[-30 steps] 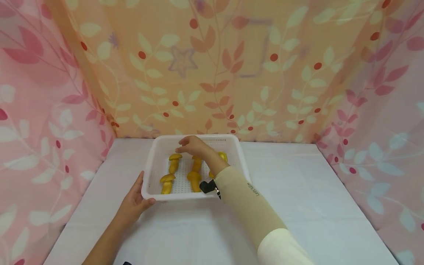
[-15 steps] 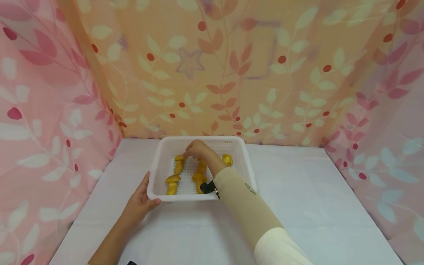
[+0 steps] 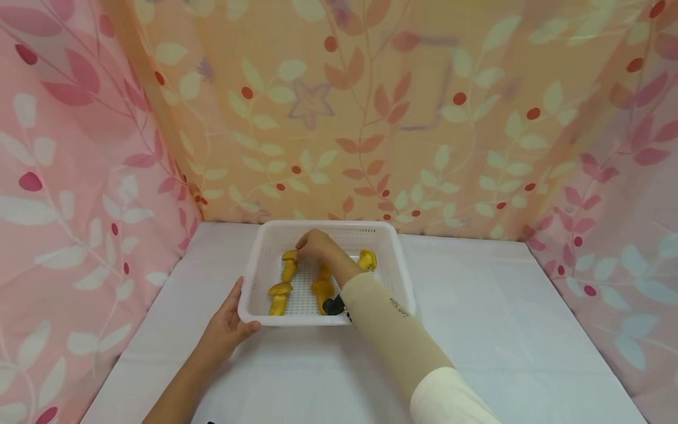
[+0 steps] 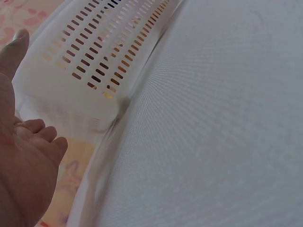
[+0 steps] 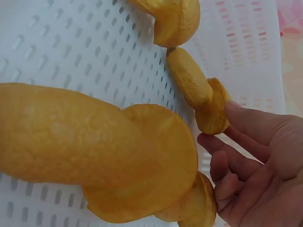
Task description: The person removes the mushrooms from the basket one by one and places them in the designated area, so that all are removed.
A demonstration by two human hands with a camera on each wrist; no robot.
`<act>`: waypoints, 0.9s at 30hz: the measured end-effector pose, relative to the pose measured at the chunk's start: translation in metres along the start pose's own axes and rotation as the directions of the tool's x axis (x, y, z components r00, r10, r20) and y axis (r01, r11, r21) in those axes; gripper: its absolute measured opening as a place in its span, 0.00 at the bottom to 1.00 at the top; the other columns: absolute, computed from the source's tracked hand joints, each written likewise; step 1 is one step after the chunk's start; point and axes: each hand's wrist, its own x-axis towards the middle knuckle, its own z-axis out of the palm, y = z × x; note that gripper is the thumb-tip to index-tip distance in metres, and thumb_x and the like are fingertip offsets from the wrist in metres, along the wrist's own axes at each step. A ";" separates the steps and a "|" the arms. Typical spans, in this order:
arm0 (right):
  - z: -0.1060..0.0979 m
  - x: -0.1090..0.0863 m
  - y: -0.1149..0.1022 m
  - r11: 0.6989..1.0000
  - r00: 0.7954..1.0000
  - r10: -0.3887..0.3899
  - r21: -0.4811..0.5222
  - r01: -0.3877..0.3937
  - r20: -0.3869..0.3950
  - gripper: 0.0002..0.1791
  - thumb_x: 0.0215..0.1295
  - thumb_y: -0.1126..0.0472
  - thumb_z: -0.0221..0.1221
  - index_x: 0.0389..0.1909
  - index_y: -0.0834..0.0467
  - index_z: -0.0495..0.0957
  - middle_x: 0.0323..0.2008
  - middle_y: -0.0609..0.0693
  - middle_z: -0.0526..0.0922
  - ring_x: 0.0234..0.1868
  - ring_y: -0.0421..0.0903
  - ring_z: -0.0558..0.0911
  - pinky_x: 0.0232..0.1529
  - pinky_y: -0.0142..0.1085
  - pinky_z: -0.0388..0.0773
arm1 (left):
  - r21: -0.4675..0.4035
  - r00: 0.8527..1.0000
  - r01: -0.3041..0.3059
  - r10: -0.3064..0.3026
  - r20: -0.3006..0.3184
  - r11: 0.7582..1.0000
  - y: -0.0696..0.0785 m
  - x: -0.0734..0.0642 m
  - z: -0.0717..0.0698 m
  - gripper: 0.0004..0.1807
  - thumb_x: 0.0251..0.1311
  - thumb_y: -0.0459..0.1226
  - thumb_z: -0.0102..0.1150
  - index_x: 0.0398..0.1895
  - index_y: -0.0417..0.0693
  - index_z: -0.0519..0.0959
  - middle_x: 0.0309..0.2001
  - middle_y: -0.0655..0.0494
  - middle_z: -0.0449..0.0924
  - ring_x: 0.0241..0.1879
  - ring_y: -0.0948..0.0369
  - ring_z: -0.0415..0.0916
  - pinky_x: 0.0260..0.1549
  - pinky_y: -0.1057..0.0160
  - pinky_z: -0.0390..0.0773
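A white perforated basket holds several yellow-brown mushrooms. At its near left corner my left hand rests with the thumb along the front wall and the fingers along the left wall. My right hand reaches inside and pinches the cap of the back left mushroom between thumb and fingers; in the right wrist view that mushroom lies stem away from the hand. Below it in the head view is the front left mushroom. The back middle mushroom is partly hidden by the right arm.
A front middle mushroom and a back right mushroom lie in the same basket. White cloth covers the table. A floral curtain stands close behind the basket, with pink ones at both sides.
My right hand has come down from above the back left mushroom and now pinches its cap. The left hand stays at the basket corner. The head view has shifted slightly.
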 end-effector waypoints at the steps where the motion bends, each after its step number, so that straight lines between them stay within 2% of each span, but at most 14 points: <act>1: 0.001 0.000 0.001 1.000 1.000 0.000 -0.009 0.000 -0.007 0.17 0.61 0.58 0.72 0.50 0.59 0.87 0.51 0.53 0.87 0.55 0.51 0.82 0.61 0.42 0.81 | 0.004 1.000 0.001 -0.001 0.001 1.000 0.000 0.000 0.000 0.58 0.63 0.29 0.69 0.84 0.51 0.36 0.84 0.46 0.38 0.79 0.58 0.51 0.60 0.75 0.75; 4: 0.002 -0.001 0.002 1.000 1.000 0.012 -0.010 -0.012 -0.023 0.16 0.60 0.58 0.73 0.48 0.57 0.88 0.50 0.52 0.88 0.52 0.50 0.83 0.59 0.41 0.82 | 0.004 1.000 0.003 -0.003 0.005 1.000 0.001 -0.001 0.001 0.59 0.63 0.29 0.69 0.84 0.51 0.36 0.84 0.46 0.38 0.79 0.58 0.51 0.59 0.75 0.75; 10: 0.003 -0.002 0.002 1.000 0.999 0.027 -0.011 -0.027 -0.023 0.14 0.59 0.56 0.74 0.45 0.57 0.89 0.47 0.50 0.88 0.48 0.48 0.82 0.56 0.40 0.83 | -0.011 0.999 -0.020 0.020 0.026 1.000 -0.003 -0.002 0.002 0.58 0.64 0.28 0.67 0.85 0.54 0.36 0.84 0.45 0.36 0.75 0.71 0.55 0.60 0.74 0.75; 12: 0.003 -0.002 0.002 1.000 1.000 0.023 -0.015 -0.023 -0.016 0.15 0.59 0.55 0.74 0.44 0.56 0.89 0.46 0.50 0.89 0.47 0.47 0.83 0.54 0.40 0.83 | -0.018 1.000 -0.016 0.017 0.025 1.000 -0.004 -0.002 0.002 0.58 0.64 0.28 0.67 0.85 0.56 0.36 0.84 0.46 0.36 0.75 0.72 0.55 0.60 0.74 0.75; 16: 0.001 0.000 0.001 0.999 1.000 0.017 -0.031 -0.018 -0.023 0.14 0.57 0.53 0.75 0.42 0.55 0.90 0.44 0.49 0.89 0.44 0.45 0.82 0.49 0.37 0.83 | -0.009 1.000 0.000 0.000 0.005 1.000 -0.004 -0.002 0.003 0.58 0.64 0.29 0.68 0.85 0.57 0.37 0.84 0.51 0.37 0.78 0.64 0.52 0.60 0.74 0.75; 19: -0.001 0.002 0.002 0.999 0.999 0.025 -0.041 -0.026 -0.035 0.14 0.57 0.53 0.76 0.41 0.54 0.90 0.44 0.48 0.89 0.41 0.44 0.81 0.41 0.35 0.82 | 0.004 1.000 -0.001 0.001 -0.001 1.000 -0.003 0.000 0.004 0.58 0.64 0.29 0.68 0.85 0.55 0.36 0.84 0.54 0.36 0.80 0.54 0.47 0.61 0.74 0.74; 22: -0.003 0.003 0.002 0.999 0.999 0.043 -0.016 -0.044 -0.031 0.14 0.57 0.53 0.75 0.42 0.53 0.90 0.44 0.48 0.88 0.39 0.44 0.79 0.34 0.35 0.80 | 0.012 1.000 -0.002 0.002 0.000 1.000 -0.002 0.001 0.005 0.59 0.63 0.29 0.69 0.85 0.54 0.36 0.85 0.55 0.35 0.81 0.49 0.43 0.61 0.74 0.74; 25: -0.006 0.003 0.001 0.998 0.999 0.049 0.034 -0.049 -0.016 0.14 0.59 0.53 0.75 0.44 0.53 0.89 0.45 0.48 0.87 0.41 0.46 0.80 0.34 0.37 0.83 | 0.003 1.000 0.016 -0.016 -0.005 1.000 -0.002 0.000 0.005 0.59 0.63 0.29 0.69 0.85 0.58 0.35 0.85 0.55 0.35 0.80 0.48 0.43 0.61 0.74 0.75; 27: -0.009 0.003 -0.001 0.997 0.999 0.038 0.063 -0.037 -0.012 0.14 0.59 0.54 0.74 0.45 0.53 0.89 0.47 0.48 0.87 0.44 0.47 0.81 0.39 0.39 0.85 | -0.003 1.000 0.029 -0.029 -0.008 1.000 -0.002 -0.001 0.004 0.60 0.64 0.29 0.68 0.84 0.62 0.35 0.85 0.54 0.35 0.80 0.47 0.44 0.60 0.74 0.76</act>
